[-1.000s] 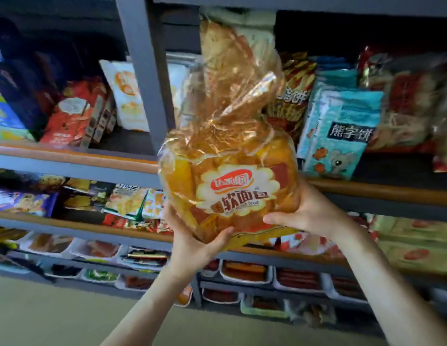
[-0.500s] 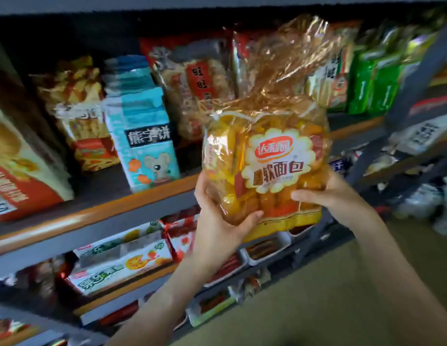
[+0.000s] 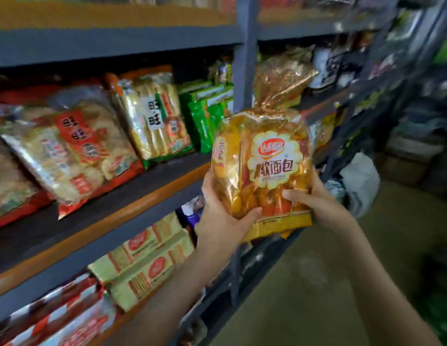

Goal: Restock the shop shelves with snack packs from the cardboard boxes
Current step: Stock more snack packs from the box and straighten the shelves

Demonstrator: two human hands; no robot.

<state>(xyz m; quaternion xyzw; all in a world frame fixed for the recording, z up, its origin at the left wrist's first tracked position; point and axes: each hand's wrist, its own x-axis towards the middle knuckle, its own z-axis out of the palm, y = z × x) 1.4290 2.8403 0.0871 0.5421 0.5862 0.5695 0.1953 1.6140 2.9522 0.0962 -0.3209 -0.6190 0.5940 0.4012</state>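
Since the earlier frames my view has swung rightward along the shelving: the blue biscuit packs have left the picture, and the bread pack (image 3: 264, 168) now stands in front of a grey upright post (image 3: 244, 58), while the grip on it has not changed. Reading left to right: well to the left of the left hand, red rice-cracker packs (image 3: 75, 151) lean on the shelf (image 3: 117, 216); nearer that hand, green packs (image 3: 205, 116) fill the shelf up to the post. Left hand (image 3: 222, 221) grips the pack's lower left corner, thumb laid across the printed front, fingers curled out of sight behind. Between the two hands the pack is held in the air, just in front of the shelf edge and resting on no shelf. Right hand (image 3: 314, 203) grips the lower right corner likewise, thumb on the front, fingers behind. Beyond the right hand, lower and well apart, lies a white bag (image 3: 359, 181). Long axis of the pack runs near vertical: the gathered, twisted top points up, the flat bottom seam points to the floor, and the printed face looks toward me. I judge that the pack is being carried along in search of a slot; placement is not yet done, and the bay past the post looks the likely candidate.
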